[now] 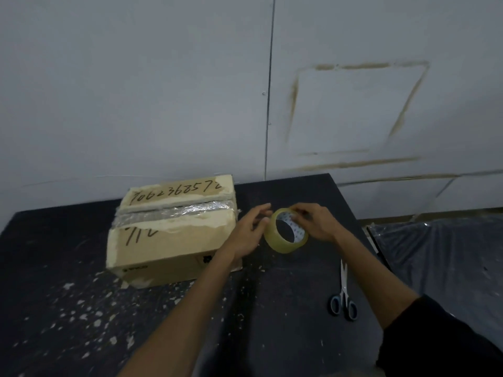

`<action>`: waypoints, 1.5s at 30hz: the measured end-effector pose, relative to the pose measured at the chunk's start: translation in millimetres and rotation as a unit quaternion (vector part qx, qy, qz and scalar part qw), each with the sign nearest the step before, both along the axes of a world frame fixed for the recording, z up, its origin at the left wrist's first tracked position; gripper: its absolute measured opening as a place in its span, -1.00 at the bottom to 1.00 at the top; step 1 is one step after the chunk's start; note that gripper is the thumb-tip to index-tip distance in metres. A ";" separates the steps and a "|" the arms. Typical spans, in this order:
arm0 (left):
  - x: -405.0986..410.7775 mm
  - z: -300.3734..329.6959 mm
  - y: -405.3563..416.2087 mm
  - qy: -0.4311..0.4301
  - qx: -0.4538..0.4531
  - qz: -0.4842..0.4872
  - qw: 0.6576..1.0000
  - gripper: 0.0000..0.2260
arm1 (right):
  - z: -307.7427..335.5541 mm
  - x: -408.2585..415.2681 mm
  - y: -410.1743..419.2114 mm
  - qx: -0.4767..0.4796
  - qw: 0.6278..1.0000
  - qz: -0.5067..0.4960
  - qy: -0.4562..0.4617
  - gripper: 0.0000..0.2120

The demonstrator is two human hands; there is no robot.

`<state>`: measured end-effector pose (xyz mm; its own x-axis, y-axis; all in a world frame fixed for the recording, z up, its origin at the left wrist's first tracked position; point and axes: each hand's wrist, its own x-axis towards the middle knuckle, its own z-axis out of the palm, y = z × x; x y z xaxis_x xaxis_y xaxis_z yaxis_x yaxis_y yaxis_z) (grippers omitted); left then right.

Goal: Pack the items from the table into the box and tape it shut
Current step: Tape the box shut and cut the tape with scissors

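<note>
At frame centre, the right hand (315, 223) pinches the clear tape roll (285, 231); the left hand (249, 235), grip released, should steady it while finding the tape's end.

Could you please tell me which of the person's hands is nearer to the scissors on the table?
Right. The right hand grips the tape roll, up-table from the scissors. The left hand is beyond the roll, by the box.

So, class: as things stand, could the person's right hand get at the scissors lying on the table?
Probably yes. The scissors lie bare on the table, near the right forearm, nothing on or around them. But the right hand grips the tape roll, so it must release first.
</note>
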<state>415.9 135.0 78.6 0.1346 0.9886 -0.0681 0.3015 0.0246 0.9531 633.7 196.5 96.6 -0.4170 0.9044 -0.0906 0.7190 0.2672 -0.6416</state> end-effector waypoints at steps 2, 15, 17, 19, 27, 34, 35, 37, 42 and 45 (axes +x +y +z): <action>-6.8 12.1 -0.6 0.014 0.033 0.017 0.999 -0.71 | 10.9 -6.4 2.6 0.005 1.000 0.007 0.005 -0.78; -76.6 55.8 -16.9 0.063 0.086 0.198 0.974 -0.92 | 50.2 -91.3 0.8 -0.052 0.992 0.060 0.103 -0.71; -97.9 57.7 -19.7 0.065 0.074 0.248 0.964 -0.91 | 55.2 -116.4 -7.1 -0.081 0.982 0.059 0.158 -0.75; -125.5 57.8 -20.3 0.051 0.055 0.298 0.952 -0.89 | 57.5 -142.2 -13.9 -0.084 0.974 0.067 0.201 -0.82; -227.1 70.4 -27.8 -0.090 -0.070 0.359 0.926 -0.85 | 51.4 -238.9 -35.0 0.006 0.966 0.142 0.217 -0.44; -280.1 61.9 -31.9 -0.126 -0.086 0.337 0.929 -0.87 | 24.5 -319.3 -33.6 0.042 0.962 0.032 0.267 -0.74; -283.0 58.8 -32.8 -0.127 -0.085 0.338 0.929 -0.86 | 18.0 -324.9 -36.0 0.054 0.963 0.025 0.263 -0.73; -288.7 48.2 -34.8 -0.114 -0.077 0.340 0.930 -0.84 | 1.8 -334.4 -37.7 0.079 0.967 0.013 0.241 -0.73; -292.3 16.0 -32.6 -0.096 -0.054 0.361 0.926 -0.87 | -27.4 -347.8 -31.6 0.138 0.972 -0.014 0.190 -0.66; -293.8 5.0 -29.9 -0.092 -0.049 0.370 0.923 -0.87 | -33.8 -351.2 -26.4 0.163 0.973 -0.015 0.164 -0.63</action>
